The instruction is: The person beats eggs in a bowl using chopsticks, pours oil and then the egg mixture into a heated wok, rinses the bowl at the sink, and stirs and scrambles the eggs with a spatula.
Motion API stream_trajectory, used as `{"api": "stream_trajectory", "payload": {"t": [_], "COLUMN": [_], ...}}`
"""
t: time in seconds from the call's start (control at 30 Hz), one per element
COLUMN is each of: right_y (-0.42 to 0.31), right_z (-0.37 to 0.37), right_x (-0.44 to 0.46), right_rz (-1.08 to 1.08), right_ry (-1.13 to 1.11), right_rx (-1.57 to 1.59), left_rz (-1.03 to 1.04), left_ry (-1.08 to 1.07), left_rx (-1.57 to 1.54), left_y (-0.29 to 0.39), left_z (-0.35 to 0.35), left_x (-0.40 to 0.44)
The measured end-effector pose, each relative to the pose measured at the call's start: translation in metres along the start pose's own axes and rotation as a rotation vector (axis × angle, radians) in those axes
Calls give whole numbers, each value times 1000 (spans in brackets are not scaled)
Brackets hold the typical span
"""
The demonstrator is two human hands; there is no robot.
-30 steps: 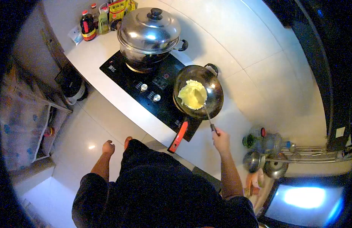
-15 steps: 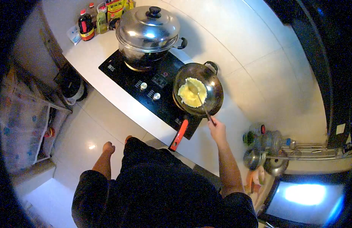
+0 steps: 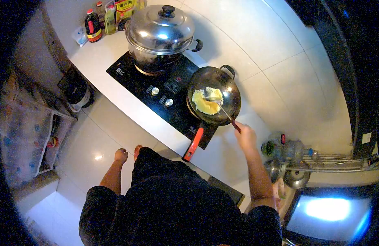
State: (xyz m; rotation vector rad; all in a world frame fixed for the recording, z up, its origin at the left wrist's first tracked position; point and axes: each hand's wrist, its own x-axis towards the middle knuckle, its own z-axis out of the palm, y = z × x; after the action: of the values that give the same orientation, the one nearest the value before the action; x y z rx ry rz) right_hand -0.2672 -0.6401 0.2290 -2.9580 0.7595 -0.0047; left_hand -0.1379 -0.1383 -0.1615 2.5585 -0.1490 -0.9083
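Apparently breaking up yellow, ragged, egg-like food (image 3: 206, 107) inside round dark metal wok (image 3: 230, 103), using long dark-handled metal utensil (image 3: 225, 112), clasped in right hand (image 3: 247, 137) at wok's five o'clock; probably calls for low, controlled strokes. Cannot tell closure of bare left hand (image 3: 121, 155), at eight.

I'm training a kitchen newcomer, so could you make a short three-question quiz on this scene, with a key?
1. True or false: the large silver metal pot has a domed silver lid on it.

2. Which hand holds the long, dark-handled metal utensil?

3. What lies in the round black metal wok?
A) Green leaves
B) Yellow, egg-like food
C) Red sauce

Key:
1. True.
2. The right hand.
3. B.
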Motion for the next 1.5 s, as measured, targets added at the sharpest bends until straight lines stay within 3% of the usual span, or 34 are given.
{"api": "stream_trajectory", "payload": {"t": [0.13,0.23,0.33,0.43,0.5,0.6,0.7,0.8,0.9,0.93,1.03,1.07,1.17,1.2,1.3,1.33,1.43,1.5], "right_y": [15,1,5,9,15,8,3,11,11,10,-15,-14,11,6,-5,-16,10,9], "right_z": [-46,-74,-47,-16,-14,-12,13,18,7,0,1,11,25,9,-10,-16,28,10], "right_x": [-22,-28,-16,-5,-14,-17,1,10,-9,-15,-3,8,23,16,-11,-8,22,15], "right_rz": [79,90,49,125,127,79,66,75,87,94,14,35,16,85,30,68,21,65], "right_ry": [-50,-139,-161,-5,-64,-103,-6,26,-78,-127,-20,49,134,-48,-76,-97,115,-16], "right_rx": [133,39,23,135,141,135,132,135,178,197,179,247,136,141,181,160,213,185], "left_rz": [42,44,77,157,149,59,149,104,211,-34,-183,61,96,214,40,60,5,121], "left_ry": [-108,-139,-110,-64,-78,80,-62,-77,-10,-20,-157,-225,-57,-33,47,0,-145,-110], "left_rx": [239,300,286,235,140,-36,262,279,179,47,97,430,310,357,90,235,398,381], "left_y": [-40,-50,-57,-73,-58,-14,-54,-61,-67,-24,1,-73,-86,-80,-43,-62,-49,-49], "left_z": [35,34,34,40,25,-12,22,36,38,1,-28,36,50,41,7,23,18,17], "left_x": [13,8,6,25,34,8,42,47,42,8,-20,29,39,39,14,28,22,25]}}
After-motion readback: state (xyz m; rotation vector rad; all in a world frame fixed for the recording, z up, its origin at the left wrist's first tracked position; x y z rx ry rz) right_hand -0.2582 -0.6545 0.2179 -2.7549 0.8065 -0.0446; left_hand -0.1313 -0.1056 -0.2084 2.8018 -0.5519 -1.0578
